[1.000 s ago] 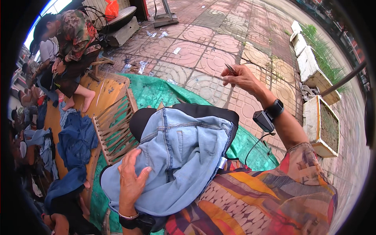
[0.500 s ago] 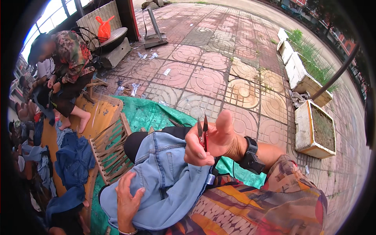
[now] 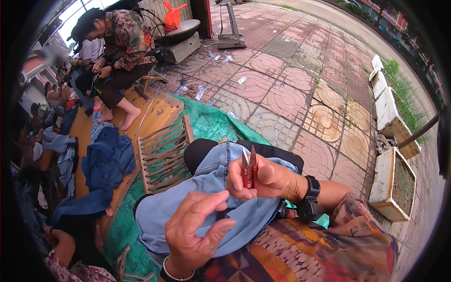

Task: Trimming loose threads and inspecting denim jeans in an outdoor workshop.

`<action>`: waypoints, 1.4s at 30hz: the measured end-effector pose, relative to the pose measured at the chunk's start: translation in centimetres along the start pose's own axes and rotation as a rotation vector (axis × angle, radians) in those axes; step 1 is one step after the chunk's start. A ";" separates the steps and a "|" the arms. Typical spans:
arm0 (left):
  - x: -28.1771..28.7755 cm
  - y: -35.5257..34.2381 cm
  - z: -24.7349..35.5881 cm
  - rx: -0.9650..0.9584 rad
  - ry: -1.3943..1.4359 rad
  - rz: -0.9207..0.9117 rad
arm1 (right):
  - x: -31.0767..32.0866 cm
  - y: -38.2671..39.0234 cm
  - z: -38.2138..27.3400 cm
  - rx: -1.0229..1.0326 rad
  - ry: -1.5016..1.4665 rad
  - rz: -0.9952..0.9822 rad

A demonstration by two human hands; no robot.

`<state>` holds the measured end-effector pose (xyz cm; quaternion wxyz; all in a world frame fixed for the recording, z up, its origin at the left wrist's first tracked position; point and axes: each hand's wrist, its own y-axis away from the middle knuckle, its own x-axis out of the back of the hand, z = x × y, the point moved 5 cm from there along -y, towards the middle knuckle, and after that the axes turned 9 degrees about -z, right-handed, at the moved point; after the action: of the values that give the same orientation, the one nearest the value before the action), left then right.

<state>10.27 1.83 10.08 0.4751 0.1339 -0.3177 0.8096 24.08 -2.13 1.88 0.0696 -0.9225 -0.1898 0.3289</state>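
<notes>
A pair of small red thread snips [image 3: 249, 172] sits in my right hand [image 3: 263, 176], its two dark pointed blades sticking upward and slightly apart. The fingers of that hand wrap round the red handles. My left hand [image 3: 197, 228] is raised over my lap, fingers and thumb apart, with nothing visible in it. Its fingertips come close to my right hand. Under both hands a light blue denim garment [image 3: 164, 214] with stitched seams lies across my lap, partly hidden by them.
A wooden slatted chair [image 3: 164, 152] stands left of my knees on a green sheet [image 3: 211, 115]. Dark blue denim [image 3: 108, 160] lies on an orange board [image 3: 162, 108]. Beyond sits a person in a camouflage jacket [image 3: 129, 40]. White planters [image 3: 394, 185] line the right side.
My left hand has lifted off the denim and moved right, toward my right hand. The right hand still grips the snips and has turned slightly. The whole view has shifted leftward.
</notes>
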 end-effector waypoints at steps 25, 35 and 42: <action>-1.9 2.8 -3.3 0.069 0.348 0.034 | -1.0 -0.8 3.8 -0.282 -0.002 0.002; -0.8 4.9 -2.8 0.075 0.074 0.066 | -2.7 -1.6 1.3 -0.438 0.405 -0.153; 5.2 12.5 -7.0 0.450 -0.495 -0.101 | 5.5 -2.3 -2.4 -0.252 1.244 0.146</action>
<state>-2.48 5.54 2.61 0.3817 0.4434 -0.2297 0.7777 28.80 2.18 1.14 0.0350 -0.9526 -0.0876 -0.2893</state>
